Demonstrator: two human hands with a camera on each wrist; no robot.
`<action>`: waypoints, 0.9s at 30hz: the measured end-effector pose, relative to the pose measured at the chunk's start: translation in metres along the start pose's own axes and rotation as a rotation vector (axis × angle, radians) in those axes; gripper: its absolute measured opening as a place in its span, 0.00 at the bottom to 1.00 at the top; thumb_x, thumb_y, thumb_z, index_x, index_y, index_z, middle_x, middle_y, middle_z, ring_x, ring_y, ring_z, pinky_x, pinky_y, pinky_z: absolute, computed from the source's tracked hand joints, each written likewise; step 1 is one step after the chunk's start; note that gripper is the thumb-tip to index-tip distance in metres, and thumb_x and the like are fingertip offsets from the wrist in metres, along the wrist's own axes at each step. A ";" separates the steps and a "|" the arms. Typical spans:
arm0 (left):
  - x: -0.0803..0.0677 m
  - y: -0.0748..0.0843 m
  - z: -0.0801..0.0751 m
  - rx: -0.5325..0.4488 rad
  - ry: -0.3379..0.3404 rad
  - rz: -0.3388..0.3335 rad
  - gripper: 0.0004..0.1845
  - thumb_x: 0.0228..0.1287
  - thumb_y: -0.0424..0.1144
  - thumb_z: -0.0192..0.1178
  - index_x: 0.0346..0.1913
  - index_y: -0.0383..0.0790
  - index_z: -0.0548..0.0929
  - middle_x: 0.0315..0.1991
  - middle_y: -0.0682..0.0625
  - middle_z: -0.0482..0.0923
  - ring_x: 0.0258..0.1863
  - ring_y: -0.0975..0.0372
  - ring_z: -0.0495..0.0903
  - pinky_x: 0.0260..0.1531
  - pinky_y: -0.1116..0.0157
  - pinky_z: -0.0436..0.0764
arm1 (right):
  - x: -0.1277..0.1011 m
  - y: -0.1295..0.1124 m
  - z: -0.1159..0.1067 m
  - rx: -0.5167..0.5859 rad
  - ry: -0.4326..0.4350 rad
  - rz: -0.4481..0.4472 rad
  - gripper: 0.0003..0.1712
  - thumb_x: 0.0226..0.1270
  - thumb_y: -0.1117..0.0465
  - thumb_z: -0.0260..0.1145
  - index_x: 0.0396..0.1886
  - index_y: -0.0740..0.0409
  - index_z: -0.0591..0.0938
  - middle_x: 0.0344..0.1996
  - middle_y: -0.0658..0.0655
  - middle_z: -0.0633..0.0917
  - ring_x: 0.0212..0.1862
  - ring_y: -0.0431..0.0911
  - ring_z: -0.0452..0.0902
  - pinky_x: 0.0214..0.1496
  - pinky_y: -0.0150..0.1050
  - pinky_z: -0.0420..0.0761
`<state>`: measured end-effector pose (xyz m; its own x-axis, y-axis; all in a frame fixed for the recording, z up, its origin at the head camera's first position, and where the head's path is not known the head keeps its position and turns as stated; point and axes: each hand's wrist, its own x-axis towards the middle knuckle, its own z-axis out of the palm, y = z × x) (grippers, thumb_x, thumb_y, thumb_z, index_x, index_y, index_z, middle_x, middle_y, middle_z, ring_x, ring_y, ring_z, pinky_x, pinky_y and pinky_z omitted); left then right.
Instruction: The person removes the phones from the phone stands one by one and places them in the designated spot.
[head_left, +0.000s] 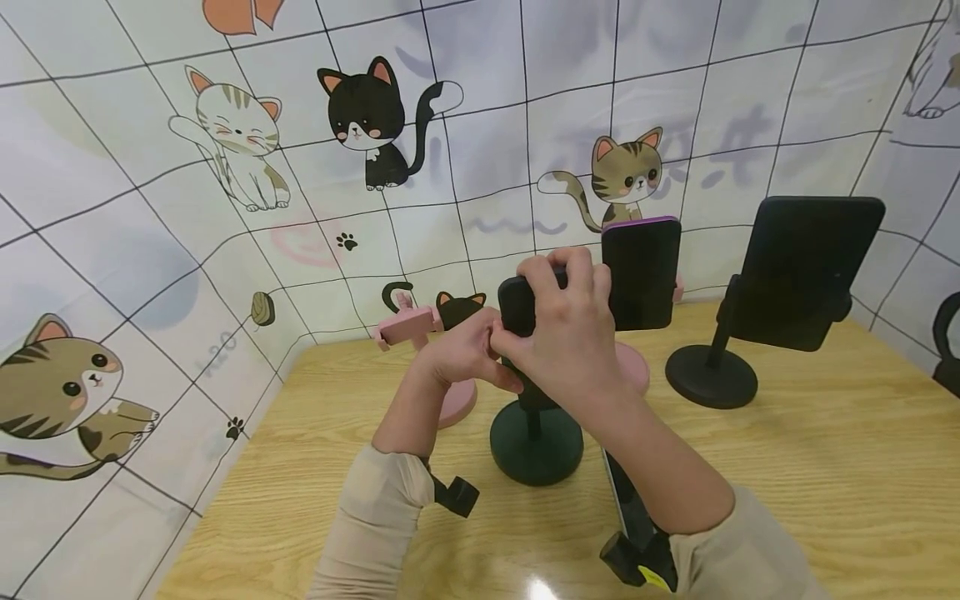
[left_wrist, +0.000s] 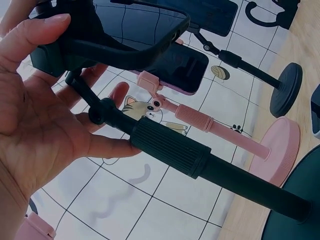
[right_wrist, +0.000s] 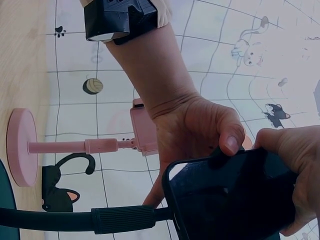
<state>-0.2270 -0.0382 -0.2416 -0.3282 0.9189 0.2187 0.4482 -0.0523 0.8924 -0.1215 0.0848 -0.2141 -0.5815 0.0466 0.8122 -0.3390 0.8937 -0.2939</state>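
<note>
A black phone (head_left: 519,304) sits at the top of a dark green phone stand (head_left: 536,437) near the middle of the wooden surface (head_left: 825,483), gripped from both sides. The right hand (head_left: 572,333) curls over the phone's top edge and near side, fingers wrapped round it. The left hand (head_left: 467,350) grips the stand's clamp at the phone's left side, thumb pressed on the edge, palm cupped behind the stand's ribbed neck (left_wrist: 167,145). Just left of the hands stands a pink phone stand (head_left: 420,333) with an empty cradle. Behind them, toward the far edge, a second pink stand carries a phone in a purple case (head_left: 641,271). Farther right, near the far right corner, a black stand (head_left: 711,375) bears a larger dark phone (head_left: 806,267). Cat-print panels (head_left: 247,150) wall in the surface at the back and left.
</note>
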 end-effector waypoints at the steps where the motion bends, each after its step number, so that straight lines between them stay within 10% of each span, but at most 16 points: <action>1: 0.000 0.000 0.000 0.004 0.003 -0.005 0.23 0.34 0.19 0.66 0.40 0.23 0.73 0.29 0.55 0.77 0.31 0.61 0.75 0.37 0.59 0.76 | 0.000 0.000 0.000 -0.001 -0.003 0.001 0.28 0.41 0.56 0.74 0.42 0.60 0.73 0.43 0.65 0.67 0.43 0.59 0.60 0.29 0.47 0.73; 21: 0.001 -0.001 -0.001 -0.035 -0.043 0.006 0.21 0.32 0.21 0.72 0.35 0.22 0.75 0.22 0.52 0.76 0.24 0.61 0.73 0.31 0.61 0.76 | -0.002 0.010 -0.007 0.203 -0.048 -0.078 0.27 0.39 0.59 0.75 0.39 0.60 0.74 0.42 0.61 0.67 0.48 0.57 0.61 0.39 0.49 0.72; 27: 0.001 -0.002 -0.002 0.000 -0.035 -0.015 0.27 0.31 0.37 0.76 0.35 0.23 0.77 0.24 0.52 0.76 0.25 0.61 0.72 0.30 0.63 0.74 | -0.002 0.015 -0.009 0.277 -0.042 -0.143 0.27 0.38 0.59 0.76 0.39 0.61 0.74 0.41 0.61 0.67 0.48 0.55 0.61 0.40 0.47 0.70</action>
<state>-0.2297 -0.0376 -0.2421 -0.3056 0.9327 0.1914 0.4433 -0.0385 0.8956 -0.1190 0.1021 -0.2162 -0.5416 -0.0941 0.8354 -0.6048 0.7338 -0.3095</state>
